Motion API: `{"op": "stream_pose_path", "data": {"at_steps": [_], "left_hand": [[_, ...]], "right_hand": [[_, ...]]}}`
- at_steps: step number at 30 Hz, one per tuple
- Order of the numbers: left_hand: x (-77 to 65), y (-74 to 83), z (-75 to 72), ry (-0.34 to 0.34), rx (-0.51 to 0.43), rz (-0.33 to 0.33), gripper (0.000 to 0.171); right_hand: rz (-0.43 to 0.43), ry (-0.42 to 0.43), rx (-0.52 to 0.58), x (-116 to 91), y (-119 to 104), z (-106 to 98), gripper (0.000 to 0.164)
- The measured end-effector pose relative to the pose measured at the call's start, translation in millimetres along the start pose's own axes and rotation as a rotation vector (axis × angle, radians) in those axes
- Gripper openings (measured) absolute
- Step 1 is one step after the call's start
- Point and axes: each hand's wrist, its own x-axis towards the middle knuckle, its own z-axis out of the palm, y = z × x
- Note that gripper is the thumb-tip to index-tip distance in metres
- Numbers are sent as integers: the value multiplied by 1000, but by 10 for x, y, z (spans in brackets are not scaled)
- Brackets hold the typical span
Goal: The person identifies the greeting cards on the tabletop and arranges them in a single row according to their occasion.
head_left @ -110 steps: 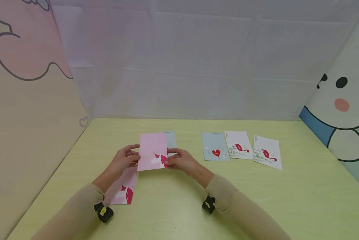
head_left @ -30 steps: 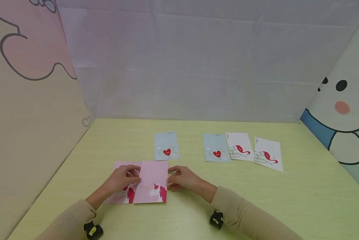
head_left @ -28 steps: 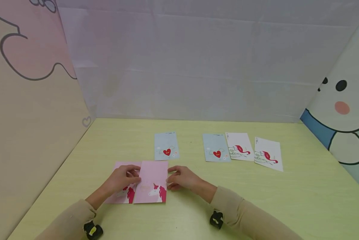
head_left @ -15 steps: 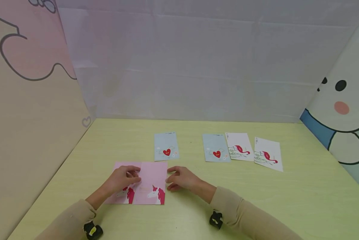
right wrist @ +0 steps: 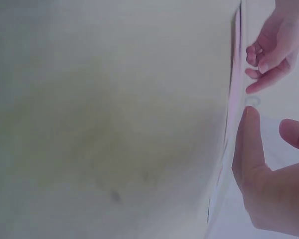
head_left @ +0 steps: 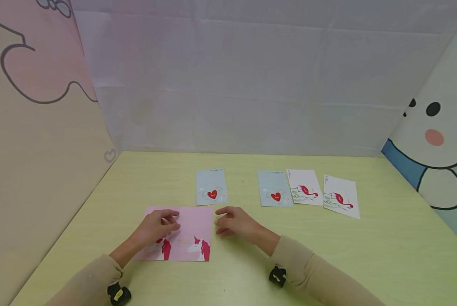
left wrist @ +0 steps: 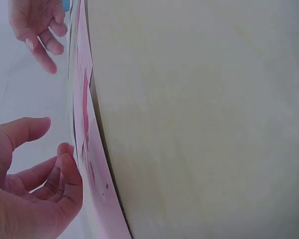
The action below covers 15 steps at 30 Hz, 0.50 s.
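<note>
Left to right. Your left hand (head_left: 153, 227) is loosely bent, gap between the digits, no pinch that I can see. It's over the left pink rectangular paper card with a white-and-crimson unicorn (head_left: 157, 253) and reaches the seam with its twin. Can't tell if the fingertips actually touch. My read: it's placed there to steady the seam.

The right pink paper card, same unicorn (head_left: 193, 227), lies between your hands, side by side with the first. Near edges roughly line up; can't tell if they overlap. Both unicorns are upright to you, presumably so you can view them together.

Just beyond that card's far edge: a pale-blue rectangular card with a red heart (head_left: 212, 185).

Your right hand (head_left: 239, 223) is half spread, fingers softly bent, nothing in it, just off the right pink card's edge. Probably held there to leave the edge free.

Past your right hand, farther from you: a second pale-blue heart card (head_left: 275, 187), close against a white card with a red flamingo over green leaves (head_left: 304, 180). Farther right, a matching white flamingo card (head_left: 341, 193), slightly skewed.

Labels: tiny dark print at the far edges of the blue and white cards, marks on the hearts; all unreadable. No brand legible.
</note>
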Motion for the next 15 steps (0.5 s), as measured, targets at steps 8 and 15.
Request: {"op": "stream_pose_path", "data": {"at_steps": [8, 15], "left_hand": [[76, 146, -8, 57, -25, 118, 34], [244, 216, 36, 90, -138, 130, 35]], "right_hand": [[-86, 154, 86, 97, -77, -337, 35], [-94, 259, 161, 224, -52, -599, 39]]}}
